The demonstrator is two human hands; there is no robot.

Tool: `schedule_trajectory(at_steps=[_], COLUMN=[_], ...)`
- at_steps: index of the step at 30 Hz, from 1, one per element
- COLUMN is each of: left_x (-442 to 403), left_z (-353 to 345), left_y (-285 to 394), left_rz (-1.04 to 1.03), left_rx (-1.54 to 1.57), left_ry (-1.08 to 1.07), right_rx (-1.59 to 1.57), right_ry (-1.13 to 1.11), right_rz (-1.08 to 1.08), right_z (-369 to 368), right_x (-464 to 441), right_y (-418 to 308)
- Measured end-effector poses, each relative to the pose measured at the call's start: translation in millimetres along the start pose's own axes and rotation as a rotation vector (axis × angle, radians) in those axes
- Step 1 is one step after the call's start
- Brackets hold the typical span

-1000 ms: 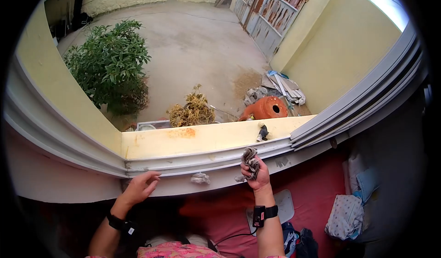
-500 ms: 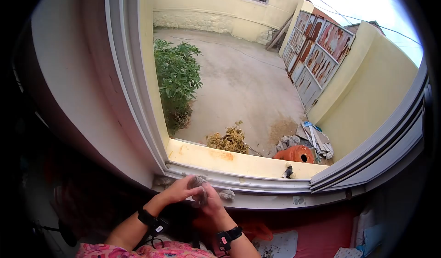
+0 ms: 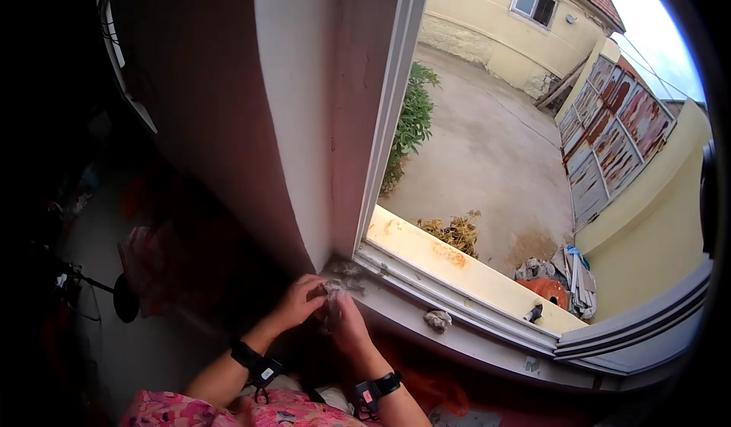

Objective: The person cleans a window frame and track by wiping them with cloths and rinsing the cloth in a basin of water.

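A crumpled grey cloth (image 3: 333, 303) is between my two hands, just in front of the left corner of the inner window sill (image 3: 396, 302). My left hand (image 3: 298, 303) pinches it from the left. On its right side my right hand (image 3: 352, 325) is closed on it, partly blurred. Behind the hands, another greyish rag (image 3: 346, 269) lies in the sill corner. A small crumpled wad (image 3: 437, 320) rests further right on the sill.
White window tracks (image 3: 464, 303) run along the sill, with a yellow outer ledge (image 3: 487, 278) beyond. A dark fitting (image 3: 535, 313) sits on that ledge. At the left is the window's side wall (image 3: 301, 122); a round black object (image 3: 126, 297) stands lower left.
The view has swung left toward the sill corner. My right hand has brought the grey cloth over to my left hand, which has closed on it too.
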State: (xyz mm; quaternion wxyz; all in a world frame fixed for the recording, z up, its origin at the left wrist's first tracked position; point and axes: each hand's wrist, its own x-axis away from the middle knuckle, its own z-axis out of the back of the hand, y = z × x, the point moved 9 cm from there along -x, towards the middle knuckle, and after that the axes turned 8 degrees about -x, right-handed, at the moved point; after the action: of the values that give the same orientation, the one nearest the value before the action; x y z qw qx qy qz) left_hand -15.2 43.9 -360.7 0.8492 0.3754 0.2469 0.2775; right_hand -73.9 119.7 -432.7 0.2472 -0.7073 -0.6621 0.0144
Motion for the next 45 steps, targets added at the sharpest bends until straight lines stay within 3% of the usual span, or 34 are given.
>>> schedule_trajectory(at_steps=[5, 7, 10, 13, 17, 19, 23, 25, 32, 34, 37, 41, 43, 45], left_x=[25.7, 42.2, 73.1, 103.8, 150.2, 172.6, 205.2, 213.7, 244.0, 254.4, 265.7, 283.1, 285.3, 285.2], left_z=[39.4, 56.7, 93.0, 140.6, 175.8, 192.3, 217.9, 217.4, 238.5, 235.4, 237.0, 235.4, 241.0, 244.1], left_y=[-42.7, -57.3, -88.9, -94.3, -127.6, -138.4, -145.9, -156.8, -144.5, -139.5, -137.8, -150.2, -145.9, -139.9], left_rz=[0.166, 0.242, 0.318, 0.24, 0.315, 0.364, 0.447, 0.485, 0.501, 0.635, 0.616, 0.604, 0.555, 0.542], left_rx=[0.108, 0.329, 0.306, 0.418, 0.387, 0.277, 0.096, 0.166, 0.27, 0.334, 0.251, 0.434, 0.367, 0.4], left_ry=[0.026, 0.082, 0.2, 0.422, 0.496, 0.529, 0.572, 0.501, 0.404, 0.244, 0.173, 0.238, 0.246, 0.233], right_rx=[0.34, 0.459, 0.54, 0.733, 0.831, 1.207, 1.331, 1.399, 1.455, 1.426, 1.537, 1.462, 1.323, 1.312], right_ry=[0.014, -0.009, 0.012, -0.02, -0.068, -0.132, -0.302, -0.522, -0.741, -0.744, -0.739, -0.621, -0.483, -0.467], right_rz=[-0.023, -0.001, -0.015, 0.018, 0.077, 0.401, 0.605, 0.722, 0.662, 0.545, 0.465, 0.334, -0.083, -0.175], right_z=[-34.1, -40.8, -54.4, -50.5, -74.5, -90.3, -170.2, -198.7, -215.2, -212.0, -213.6, -195.9, -180.2, -173.5], right_x=[1.5, -3.0, -9.9, -29.8, -38.2, -40.3, -22.6, -15.5, -25.4, -29.2, -33.0, -45.0, -48.0, -50.3], right_y=[18.3, 39.0, 78.1, 119.5, 156.4, 163.2, 175.7, 193.2, 243.9, 256.9, 275.7, 295.1, 310.6, 316.5])
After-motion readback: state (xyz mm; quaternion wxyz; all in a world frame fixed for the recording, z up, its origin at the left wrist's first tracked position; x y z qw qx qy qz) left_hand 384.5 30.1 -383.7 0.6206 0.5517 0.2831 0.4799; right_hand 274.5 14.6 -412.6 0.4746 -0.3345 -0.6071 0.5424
